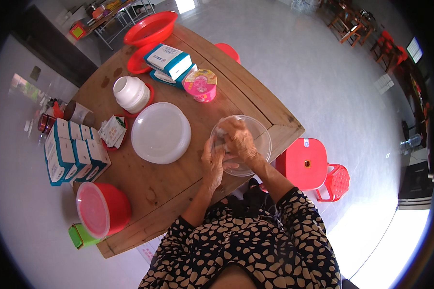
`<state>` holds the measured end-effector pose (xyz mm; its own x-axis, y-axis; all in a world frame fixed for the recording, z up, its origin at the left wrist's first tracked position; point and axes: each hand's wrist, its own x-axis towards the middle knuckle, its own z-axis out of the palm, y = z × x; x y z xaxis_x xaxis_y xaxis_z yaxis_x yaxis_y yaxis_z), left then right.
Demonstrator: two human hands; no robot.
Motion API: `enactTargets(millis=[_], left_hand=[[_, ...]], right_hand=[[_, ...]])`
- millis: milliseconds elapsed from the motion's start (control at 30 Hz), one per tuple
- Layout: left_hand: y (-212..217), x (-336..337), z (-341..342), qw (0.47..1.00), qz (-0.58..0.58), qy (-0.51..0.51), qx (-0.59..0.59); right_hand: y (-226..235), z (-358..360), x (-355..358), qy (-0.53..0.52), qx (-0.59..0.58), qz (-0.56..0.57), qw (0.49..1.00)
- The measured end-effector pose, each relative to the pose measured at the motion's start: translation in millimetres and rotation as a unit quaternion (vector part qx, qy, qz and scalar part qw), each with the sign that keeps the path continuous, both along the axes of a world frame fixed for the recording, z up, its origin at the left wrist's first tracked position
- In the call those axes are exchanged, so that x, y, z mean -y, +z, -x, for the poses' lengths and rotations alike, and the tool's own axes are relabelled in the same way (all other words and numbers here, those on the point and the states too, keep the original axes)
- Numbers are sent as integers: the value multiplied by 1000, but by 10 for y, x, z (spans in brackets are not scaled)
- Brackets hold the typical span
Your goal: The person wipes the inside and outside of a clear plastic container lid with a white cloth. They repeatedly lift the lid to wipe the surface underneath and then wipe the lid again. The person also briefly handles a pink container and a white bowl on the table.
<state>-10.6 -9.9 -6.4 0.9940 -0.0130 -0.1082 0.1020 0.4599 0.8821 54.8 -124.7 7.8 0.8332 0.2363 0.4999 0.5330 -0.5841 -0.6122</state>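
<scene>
I have both hands at the clear bowl [260, 144], which sits on the wooden table [173, 182] just in from its near edge and close to its right corner. My right hand [239, 138] comes across the bowl, back upward, its fingers bent down over the left part, inside the far rim. My left hand [214, 161] is at the bowl's left rim, its fingers reaching inward below the right ones, so the bowl lies under and to the right of my fingers, most of its right half uncovered. The two hands are close together; whether the fingers of either are apart or clamped on something I cannot tell, as the right hand hides much of what is between them. Left of the bowl, well in from the near edge, lies a stack of lids [160, 133], and behind it stand the white bowls [131, 94]. The pink cup [200, 86] stands beyond my hands, beside two tissue packs [169, 60] toward the far end, where a red basin [151, 30] lies. Packets [113, 131] lie left of the lids, more tissue boxes [74, 151] stand by the left edge, and a red tub [115, 208] with a clear cover is near the near left corner.
</scene>
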Motion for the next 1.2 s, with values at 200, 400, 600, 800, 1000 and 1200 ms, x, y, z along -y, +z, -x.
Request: enactTargets(millis=[200,400,600,800,1000,1200], left_hand=[[-257,-10,-35,999,-2,47,24],[112,26,44,1000,5,-7,-13],[133,62,70,999,-31,8,16],[158,10,27,1000,-10,-17,0],[151,36,-28,994,104,21,-8],[-53,-87,-22,993,108,23,-47]], right_hand=[[39,161,-26,135,-64,-77,986],[-9,-85,121,-78,49,99,991],[117,117,443,-190,24,223,956],[84,103,268,-169,30,199,965],[-221,149,34,97,52,93,990],[345,616,213,307,-128,20,943]])
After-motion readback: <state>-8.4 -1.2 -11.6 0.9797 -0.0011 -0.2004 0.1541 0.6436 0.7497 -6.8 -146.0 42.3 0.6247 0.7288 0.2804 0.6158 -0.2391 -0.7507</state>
